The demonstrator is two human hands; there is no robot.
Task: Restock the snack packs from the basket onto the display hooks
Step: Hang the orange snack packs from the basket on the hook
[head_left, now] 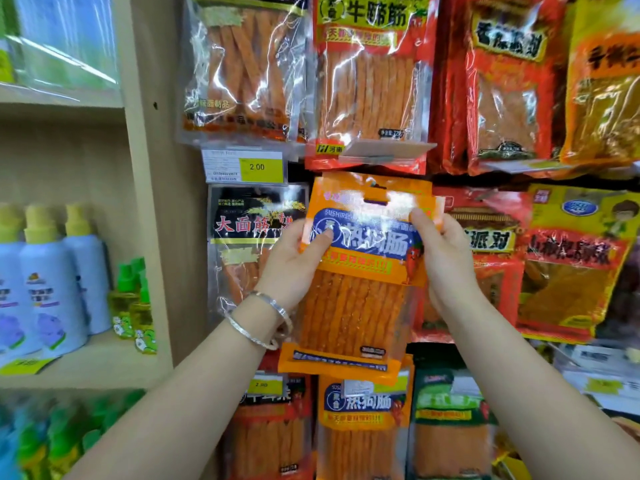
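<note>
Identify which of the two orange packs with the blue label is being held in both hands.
The upper orange pack, gripped at its top edges by the left hand and right hand. The matching lower pack hangs untouched in the row beneath.

- Left hand (294, 261) raised, thumb pressed forward, fingers curled behind what it pinches.
- Right hand (446, 261) level with it, well apart, gripping likewise.
- Both forearms bare, angled upward, converging.

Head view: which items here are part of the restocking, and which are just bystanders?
In the job:
- orange snack pack, gripped by left hand and right hand
- hanging snack packs on the display

Bystanders:
- blue bottles on the shelf
- green bottles
- price tag
</note>
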